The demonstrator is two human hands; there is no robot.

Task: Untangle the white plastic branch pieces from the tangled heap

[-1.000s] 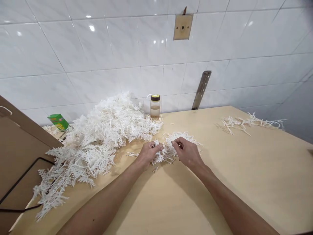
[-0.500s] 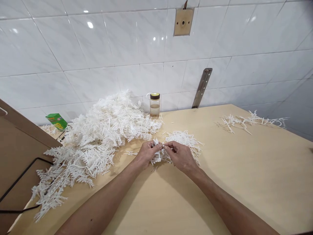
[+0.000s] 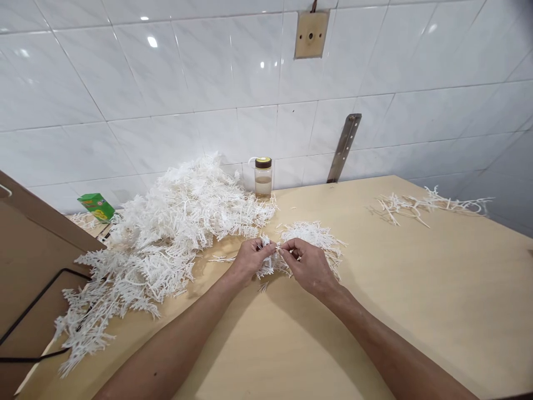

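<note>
My left hand [image 3: 248, 259] is closed on a white branched plastic sprig [image 3: 265, 269], whose fine tips stick out around the fingers. Thumb and forefinger of my right hand [image 3: 307, 265] pinch the sprig's end, so the two sets of fingertips nearly meet. Below and behind my hands lies a small heap of loose thin white pieces [image 3: 308, 233]. To the left spreads a large tangled mound of similar white sprigs [image 3: 187, 205]. What exactly sits between the right fingertips is too small to make out fully.
A lidded bottle [image 3: 263, 179] with liquid stands by the tiled wall. A green box [image 3: 96, 207] leans behind the mound. Bare white stems [image 3: 410, 208] lie at the table's [image 3: 416, 300] far right. A brown board [image 3: 37, 261] and black metal frame [image 3: 31, 303] border the left.
Both hands stay nearly in place with the same pinch on the sprig. The camera view has shifted very slightly.
</note>
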